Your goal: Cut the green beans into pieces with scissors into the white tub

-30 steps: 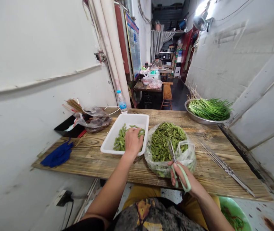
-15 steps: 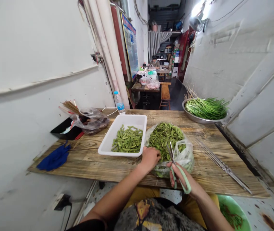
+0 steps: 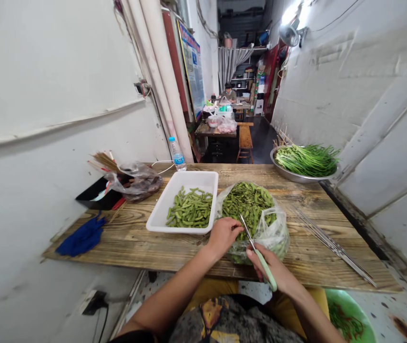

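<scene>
A clear plastic bag (image 3: 277, 224) full of green edamame pods (image 3: 248, 200) lies open on the wooden table in front of me. My left hand (image 3: 225, 234) is at the bag's near left side, fingers pinched together; a pod seems to be between them, mostly hidden. In my right hand (image 3: 266, 262) is a pair of scissors (image 3: 266, 270) with pale green handles. Their blades point up and left, close to my left fingertips. Left of the bag stands a white plastic tray (image 3: 155, 219) with a pile of edamame pods in it.
On the right are several metal skewers (image 3: 335, 247) and a steel bowl (image 3: 303, 179) of green chives. To the left lie a blue cloth (image 3: 81, 237), a black box (image 3: 96, 193), a plastic bag (image 3: 141, 183) and a water bottle (image 3: 178, 157). A green basin (image 3: 364, 319) stands below. A person (image 3: 229, 93) sits far back.
My left hand has risen slightly from the pods. The scissors have turned edge-on, and their blades have swung left toward my left fingertips.
</scene>
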`<act>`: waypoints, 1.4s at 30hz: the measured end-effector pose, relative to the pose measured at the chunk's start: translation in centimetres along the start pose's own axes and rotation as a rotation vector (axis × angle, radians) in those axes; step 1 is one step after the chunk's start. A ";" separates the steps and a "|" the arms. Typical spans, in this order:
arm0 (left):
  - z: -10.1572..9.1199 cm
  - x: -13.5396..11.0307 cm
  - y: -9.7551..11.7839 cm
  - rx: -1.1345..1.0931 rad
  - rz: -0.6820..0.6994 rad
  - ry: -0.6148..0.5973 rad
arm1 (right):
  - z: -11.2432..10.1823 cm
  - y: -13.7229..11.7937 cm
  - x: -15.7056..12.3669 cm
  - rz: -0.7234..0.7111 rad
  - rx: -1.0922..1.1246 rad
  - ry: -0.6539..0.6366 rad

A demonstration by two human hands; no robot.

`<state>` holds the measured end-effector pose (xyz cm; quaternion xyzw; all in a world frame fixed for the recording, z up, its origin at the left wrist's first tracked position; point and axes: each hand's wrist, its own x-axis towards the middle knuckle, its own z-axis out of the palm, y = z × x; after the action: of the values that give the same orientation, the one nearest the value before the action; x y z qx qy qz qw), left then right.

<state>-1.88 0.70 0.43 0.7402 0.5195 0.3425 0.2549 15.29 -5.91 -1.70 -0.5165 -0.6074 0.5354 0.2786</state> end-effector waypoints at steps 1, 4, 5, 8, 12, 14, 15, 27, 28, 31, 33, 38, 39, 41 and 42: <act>-0.2 0.0 0.1 0.033 0.042 -0.011 | -0.1 -0.2 0.0 -0.007 0.000 0.009; -0.7 -0.1 0.5 0.090 0.120 -0.042 | -0.4 -0.9 -0.2 -0.034 0.001 0.028; -0.9 -0.1 0.7 0.096 0.125 -0.050 | -0.5 -1.0 -0.1 -0.041 0.001 0.036; -1.3 0.1 0.8 0.079 0.088 -0.040 | -0.4 -0.8 0.0 -0.045 0.016 0.064; -1.2 0.6 0.4 -0.186 -0.112 0.066 | 0.2 -0.3 0.3 0.018 0.100 0.078; -1.0 0.9 0.2 -0.495 -0.265 0.069 | 0.5 -0.6 0.2 0.027 0.168 0.069; -0.8 1.0 0.2 -0.663 -0.335 0.048 | 0.5 -0.9 0.1 0.020 0.194 0.056; 1.6 -0.4 2.3 -1.225 -0.585 0.148 | 0.4 -1.6 -0.2 0.005 0.205 -0.031; 1.7 -0.4 2.3 -1.228 -0.586 0.170 | 0.4 -1.5 -0.1 0.002 0.198 -0.029; 1.6 -0.3 2.2 -1.223 -0.593 0.220 | 0.3 -1.5 -0.1 -0.016 0.158 -0.028; 1.7 -0.3 2.2 -1.197 -0.593 0.211 | 0.3 -1.7 -0.2 -0.028 0.134 -0.031; 2.4 -0.6 2.2 -1.139 -0.582 0.144 | 0.8 -1.6 0.0 0.017 0.225 0.000; 2.3 -0.5 1.9 -1.134 -0.579 0.138 | 0.9 -1.5 0.2 0.046 0.257 0.008; 1.4 0.1 0.9 -1.081 -0.553 0.181 | 1.0 -1.1 0.4 0.088 0.306 0.031; 0.5 0.5 0.2 -1.011 -0.525 0.251 | 0.9 -0.9 0.5 0.092 0.321 0.047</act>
<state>-1.25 1.05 0.35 0.3268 0.4840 0.5583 0.5893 14.05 -5.72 -1.24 -0.5051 -0.4829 0.6256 0.3469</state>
